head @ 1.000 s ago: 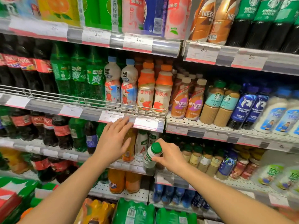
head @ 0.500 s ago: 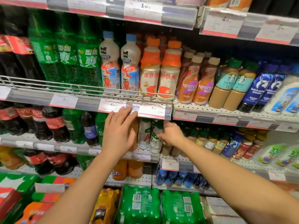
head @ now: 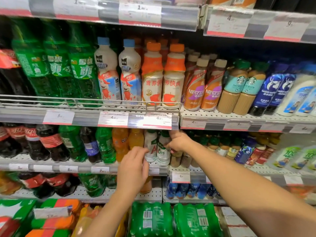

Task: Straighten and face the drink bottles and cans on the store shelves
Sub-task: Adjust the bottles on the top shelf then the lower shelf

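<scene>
Two white AD milk-drink bottles with green caps stand side by side on the middle shelf, under the price rail. My right hand point(head: 178, 141) grips the right AD bottle point(head: 162, 153) near its neck, thumb up by the cap. My left hand point(head: 134, 165) reaches up from below, and its fingertips touch the lower left side of the left AD bottle point(head: 151, 147). Both bottles are upright with their labels facing out. Orange soda bottles point(head: 121, 142) stand just left of them.
The shelf above holds green soda bottles point(head: 56, 71), blue-capped milk drinks point(head: 118, 74), orange-capped bottles point(head: 162, 77) and Nescafe bottles point(head: 203, 89) behind a wire rail point(head: 85, 102). Small coffee bottles point(head: 224, 147) stand to the right of my right hand. Green multipacks point(head: 171, 219) sit at the bottom.
My right hand carried the green-capped bottle back into its row on the shelf. My left hand dropped from the price rail to the neighbouring AD bottle. The view moved closer.
</scene>
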